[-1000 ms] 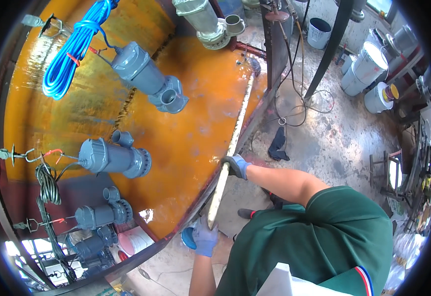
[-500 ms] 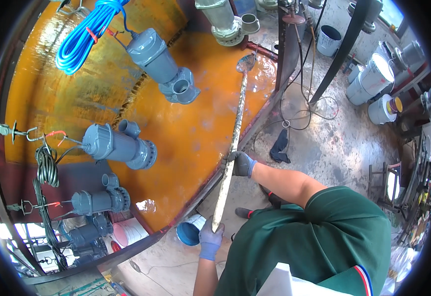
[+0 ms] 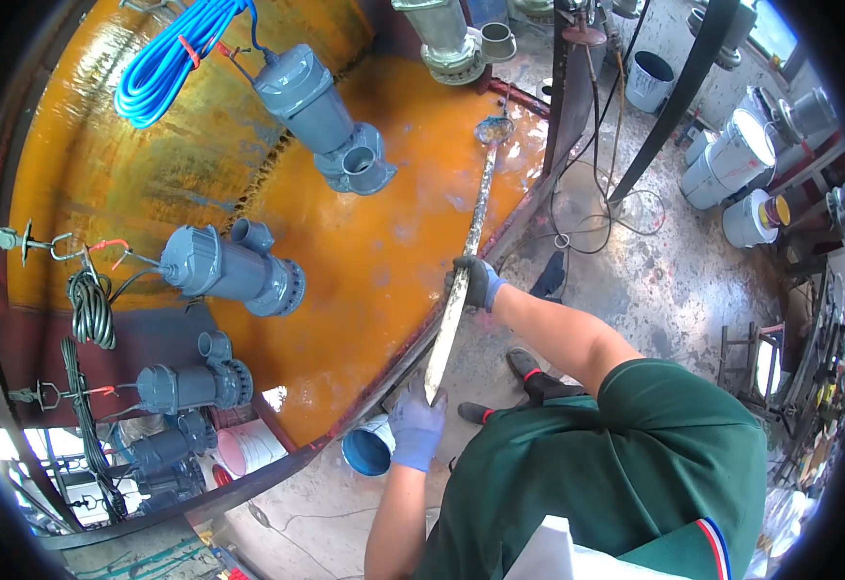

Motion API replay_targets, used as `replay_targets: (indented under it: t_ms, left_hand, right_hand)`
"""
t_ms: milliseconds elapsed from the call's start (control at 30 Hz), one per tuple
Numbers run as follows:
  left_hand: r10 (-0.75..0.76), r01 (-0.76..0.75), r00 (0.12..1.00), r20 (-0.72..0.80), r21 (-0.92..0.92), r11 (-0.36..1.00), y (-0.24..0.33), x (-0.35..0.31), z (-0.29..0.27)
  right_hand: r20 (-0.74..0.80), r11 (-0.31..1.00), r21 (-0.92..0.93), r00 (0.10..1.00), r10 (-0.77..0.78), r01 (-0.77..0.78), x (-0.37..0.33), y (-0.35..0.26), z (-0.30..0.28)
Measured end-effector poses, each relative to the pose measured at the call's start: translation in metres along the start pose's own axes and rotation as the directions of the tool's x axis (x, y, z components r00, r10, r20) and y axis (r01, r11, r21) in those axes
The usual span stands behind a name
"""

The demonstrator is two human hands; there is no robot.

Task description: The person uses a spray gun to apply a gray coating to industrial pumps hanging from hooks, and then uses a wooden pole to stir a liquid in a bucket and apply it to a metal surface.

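Note:
Both my hands grip a long pole (image 3: 476, 227), pale and speckled with dark paint, that slants away from me over an orange-coated basin (image 3: 384, 232). My left hand (image 3: 417, 427), in a bluish-grey glove, is closed around the near end. Farther up the shaft, my right hand (image 3: 479, 282), in a dark grey glove, wraps it near the basin's front edge. A round, scoop-like head (image 3: 493, 130) at the far end is at the wet orange surface, by the far right corner; whether it holds anything is unclear.
Grey-painted pumps (image 3: 305, 101) hang over the basin's left side, one below a blue cable coil (image 3: 166, 68). A blue-lined bucket (image 3: 368, 447) stands beside my left hand. Right of the basin are a dark slanting post (image 3: 669, 106), hoses on the floor and white buckets (image 3: 729, 159).
Both my hands have moved forward, away from me, still gripping the pole. Its scoop-like head has shifted slightly right. My left forearm reaches farther forward.

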State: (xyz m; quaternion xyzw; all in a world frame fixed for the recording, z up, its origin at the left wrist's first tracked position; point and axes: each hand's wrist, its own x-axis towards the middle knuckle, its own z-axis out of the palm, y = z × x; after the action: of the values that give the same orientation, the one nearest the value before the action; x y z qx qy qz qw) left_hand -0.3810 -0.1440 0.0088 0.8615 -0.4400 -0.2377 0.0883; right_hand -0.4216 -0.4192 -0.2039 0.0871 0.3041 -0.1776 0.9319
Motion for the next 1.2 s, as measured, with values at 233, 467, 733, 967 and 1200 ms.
replay_targets:
  t_ms: [233, 467, 733, 967, 1200]
  left_hand:
    - [0.093, -0.102, 0.994, -0.054, -0.190, 0.976, -0.053, -0.002, 0.009]
    - [-0.317, 0.437, 0.888, 0.334, -0.829, 0.350, -0.047, -0.075, -0.037]
    - [-0.436, 0.481, 0.835, 0.336, -0.830, 0.282, -0.101, -0.216, -0.035]
    - [-0.564, 0.536, 0.762, 0.320, -0.799, 0.272, -0.133, -0.300, 0.027]
    - [-0.515, 0.451, 0.839, 0.176, -0.755, 0.476, -0.186, -0.323, 0.068]
  right_hand:
    - [-0.196, 0.973, -0.227, 0.978, -0.077, 0.032, 0.010, 0.026, 0.017]
    - [-0.064, 0.876, -0.475, 0.996, 0.061, -0.084, -0.017, 0.088, 0.006]
    - [-0.097, 0.708, -0.531, 0.863, 0.495, -0.466, -0.061, 0.189, -0.004]
    - [-0.222, 0.471, -0.707, 0.798, 0.560, -0.527, -0.053, 0.269, -0.021]
    - [-0.331, 0.398, -0.712, 0.777, 0.536, -0.578, -0.031, 0.323, -0.026]
